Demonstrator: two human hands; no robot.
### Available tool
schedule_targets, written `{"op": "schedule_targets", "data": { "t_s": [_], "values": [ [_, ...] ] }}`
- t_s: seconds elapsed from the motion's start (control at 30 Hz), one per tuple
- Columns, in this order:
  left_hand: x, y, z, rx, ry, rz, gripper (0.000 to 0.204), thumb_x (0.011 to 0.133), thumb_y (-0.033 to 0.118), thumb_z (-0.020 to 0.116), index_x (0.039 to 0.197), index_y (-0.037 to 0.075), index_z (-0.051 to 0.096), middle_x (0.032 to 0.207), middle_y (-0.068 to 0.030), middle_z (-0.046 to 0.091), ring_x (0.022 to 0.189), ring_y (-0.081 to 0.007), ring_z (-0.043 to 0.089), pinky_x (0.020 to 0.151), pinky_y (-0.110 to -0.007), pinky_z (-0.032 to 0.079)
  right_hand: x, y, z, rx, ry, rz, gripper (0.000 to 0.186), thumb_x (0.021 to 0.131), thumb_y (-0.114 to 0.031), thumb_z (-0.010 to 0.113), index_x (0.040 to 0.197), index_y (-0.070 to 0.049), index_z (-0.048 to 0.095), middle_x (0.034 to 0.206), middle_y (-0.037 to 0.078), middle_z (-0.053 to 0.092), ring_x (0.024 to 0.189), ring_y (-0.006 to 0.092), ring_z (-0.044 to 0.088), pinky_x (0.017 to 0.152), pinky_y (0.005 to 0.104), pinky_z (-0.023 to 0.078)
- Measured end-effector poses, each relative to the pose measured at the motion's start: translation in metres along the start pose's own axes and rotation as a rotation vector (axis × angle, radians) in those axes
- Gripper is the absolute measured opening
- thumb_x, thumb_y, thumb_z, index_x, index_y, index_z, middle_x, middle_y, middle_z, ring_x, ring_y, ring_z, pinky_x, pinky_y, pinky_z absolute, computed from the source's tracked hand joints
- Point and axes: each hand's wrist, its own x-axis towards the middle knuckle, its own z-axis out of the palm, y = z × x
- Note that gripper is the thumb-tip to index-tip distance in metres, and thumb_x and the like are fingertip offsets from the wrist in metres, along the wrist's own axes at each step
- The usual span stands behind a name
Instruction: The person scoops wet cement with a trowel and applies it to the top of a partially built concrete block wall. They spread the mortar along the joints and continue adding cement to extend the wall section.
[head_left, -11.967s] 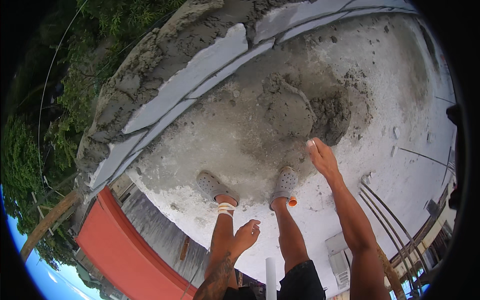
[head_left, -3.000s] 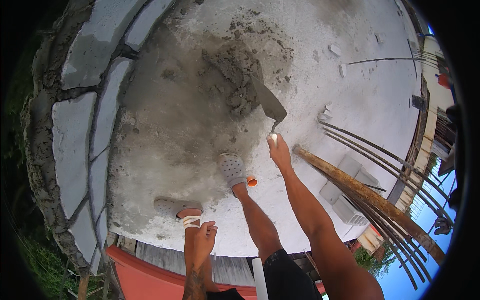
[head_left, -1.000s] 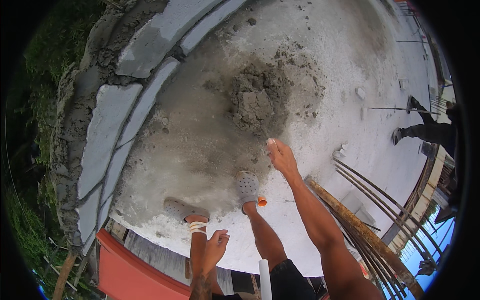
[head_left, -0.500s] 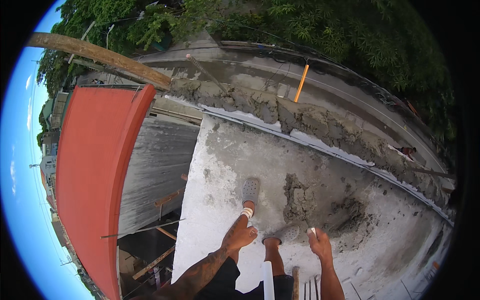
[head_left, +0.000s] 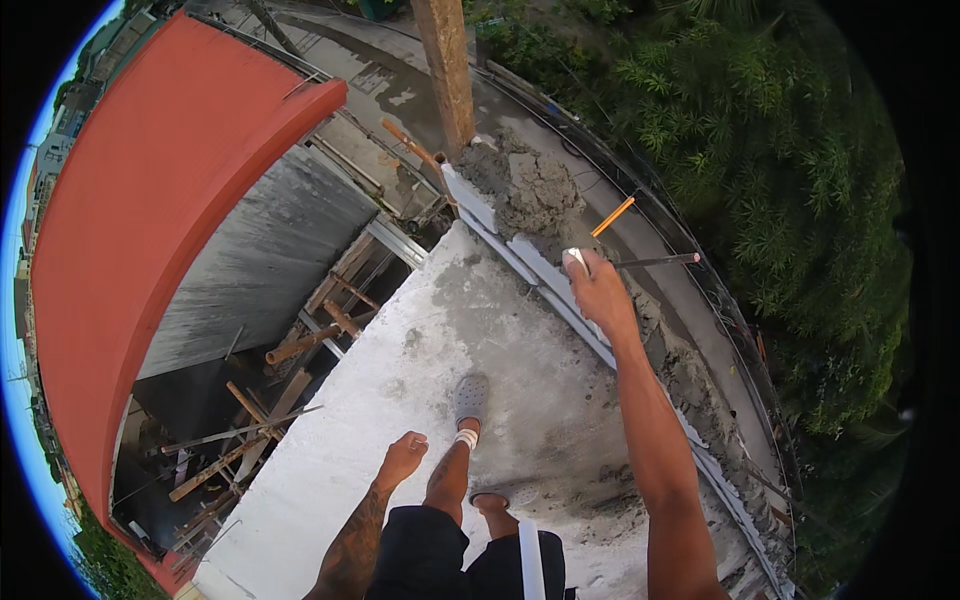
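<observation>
My right hand (head_left: 600, 293) reaches forward over the low ledge, its fingers closed on a small white-tipped thing (head_left: 575, 259); the rest of it is hidden by the hand, so I cannot tell its kind. Just beyond lies a thick heap of wet grey mortar (head_left: 540, 190) along the top of the ledge. A pale metal edging strip (head_left: 530, 272) runs along the ledge's near side. My left hand (head_left: 403, 458) is curled shut beside my left knee, with nothing visible in it. I stand in grey clogs (head_left: 471, 398) on the slab.
The concrete slab (head_left: 370, 400) ends at the left in a drop with wooden poles (head_left: 245, 415) below. A red roof (head_left: 170, 180) lies beyond. A tall wooden post (head_left: 446, 70), an orange pipe (head_left: 613, 216) and a rebar rod (head_left: 660, 261) stand by the ledge. A road runs below.
My right hand has gone from beside my legs forward to the ledge. My left hand stays low near my legs. The view has turned right, and I stand nearer the ledge's left end.
</observation>
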Motion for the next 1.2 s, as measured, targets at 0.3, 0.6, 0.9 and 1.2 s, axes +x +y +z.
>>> {"op": "schedule_targets", "data": {
  "t_s": [0.3,0.6,0.9,1.2],
  "values": [
    [0.003,-0.033,-0.031,-0.148,0.065,-0.039,0.022,0.094,0.015,0.058,0.109,0.0,0.063,0.089,-0.01,0.072,0.08,-0.0165,0.068,0.074,-0.029,0.054,0.11,-0.059,0.095,-0.753,0.243,-0.18,0.043,0.093,-0.016,0.059,0.125,0.01,0.05,0.104,0.027,0.065,0.09,0.0417,0.069,0.072,0.0463,0.059],
    [-0.005,-0.039,-0.021,-0.243,0.086,-0.099,0.026,0.092,0.022,0.064,0.11,0.003,0.066,0.091,-0.0153,0.073,0.086,-0.0261,0.072,0.077,-0.036,0.055,0.109,-0.038,0.12,-0.887,0.142,-0.245,0.06,0.089,-0.01,0.062,0.14,0.013,0.039,0.11,0.024,0.061,0.089,0.035,0.069,0.069,0.0396,0.061],
    [-0.008,-0.015,-0.023,-0.36,0.14,-0.082,0.023,0.093,0.013,0.059,0.111,0.001,0.064,0.09,-0.0116,0.073,0.081,-0.0178,0.07,0.074,-0.03,0.055,0.023,-0.066,0.096,0.249,0.02,0.242,0.033,0.101,-0.028,0.05,0.116,0.0,0.058,0.083,0.023,0.069,0.08,0.0369,0.07,0.066,0.0455,0.053],
    [-0.03,-0.002,-0.002,-0.434,0.187,-0.107,0.026,0.094,0.015,0.058,0.114,0.0,0.064,0.089,-0.0115,0.073,0.08,-0.0172,0.069,0.074,-0.03,0.054,0.063,-0.016,0.22,0.041,0.288,0.129,0.037,0.101,-0.035,0.049,0.105,0.001,0.057,0.09,0.032,0.067,0.084,0.053,0.063,0.074,0.0569,0.05]
  ]
}}
